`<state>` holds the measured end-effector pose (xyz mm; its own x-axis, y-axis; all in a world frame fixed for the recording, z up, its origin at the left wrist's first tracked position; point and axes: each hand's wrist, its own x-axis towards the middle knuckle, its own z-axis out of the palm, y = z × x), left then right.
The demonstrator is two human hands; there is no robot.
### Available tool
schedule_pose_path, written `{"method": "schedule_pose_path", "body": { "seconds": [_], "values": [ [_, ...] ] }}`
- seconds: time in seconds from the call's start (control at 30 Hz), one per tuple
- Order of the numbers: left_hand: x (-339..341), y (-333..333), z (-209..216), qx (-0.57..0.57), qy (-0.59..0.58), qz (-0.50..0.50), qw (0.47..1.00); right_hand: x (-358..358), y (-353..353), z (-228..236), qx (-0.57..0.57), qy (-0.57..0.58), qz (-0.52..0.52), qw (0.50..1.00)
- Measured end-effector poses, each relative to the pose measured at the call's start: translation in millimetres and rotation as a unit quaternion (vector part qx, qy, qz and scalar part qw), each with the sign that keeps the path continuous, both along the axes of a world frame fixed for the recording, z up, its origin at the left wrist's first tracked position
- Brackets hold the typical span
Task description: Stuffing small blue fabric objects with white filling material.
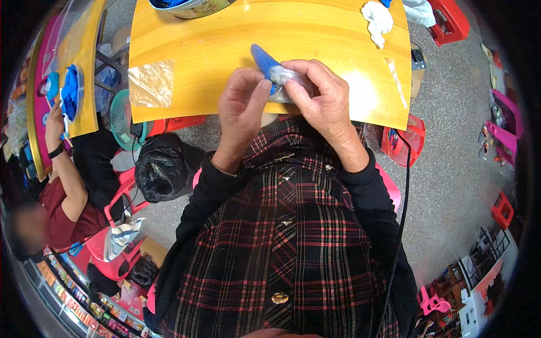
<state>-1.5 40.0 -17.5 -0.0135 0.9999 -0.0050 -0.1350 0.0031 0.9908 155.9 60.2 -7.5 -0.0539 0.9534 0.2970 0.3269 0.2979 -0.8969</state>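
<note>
A blue tapered piece (262, 59) points up and to the left over the near part of the yellow table; its exact kind does not show. Crumpled clear plastic film (282, 74) wraps around its lower end. My left hand (243, 101) pinches at that lower end from the left, thumb against forefinger side. From the right, my right hand (324, 96) grips the film between thumb and fingers. Both hands are close together just above the table's front edge. Part of the blue piece is hidden under the film and fingers.
On the yellow table (208, 50) lie a flat clear plastic sheet (151, 83), a white crumpled cloth (378, 22) and a plastic strip (397, 83). A round tin (194, 8) stands at the far edge. Another person's hand (54, 121) works at a table on the left.
</note>
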Motion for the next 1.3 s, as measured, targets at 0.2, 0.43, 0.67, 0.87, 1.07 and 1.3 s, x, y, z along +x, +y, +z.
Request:
{"method": "schedule_pose_path", "body": {
  "seconds": [0.2,0.43,0.67,0.87,1.07,1.3],
  "values": [
    [-1,0,2,0.010,-0.001,-0.012,1.000,-2,2,2,0.044,0.018,0.007,0.999],
    [-8,0,11,-0.030,-0.019,-0.052,0.998,0,1,-5,0.015,0.014,0.116,0.993],
    [-1,-10,3,-0.068,-0.038,-0.056,0.995,-5,-3,-9,-0.015,0.007,0.061,0.998],
    [-1,-6,6,-0.084,-0.113,-0.029,0.990,11,5,-8,-0.125,0.226,0.177,0.950],
    [1,-8,9,-0.096,-0.149,-0.041,0.983,2,1,3,-0.254,0.363,0.115,0.889],
    [-2,-7,8,-0.089,-0.191,-0.077,0.975,1,0,-9,-0.128,0.190,0.041,0.973]
  ]
}}
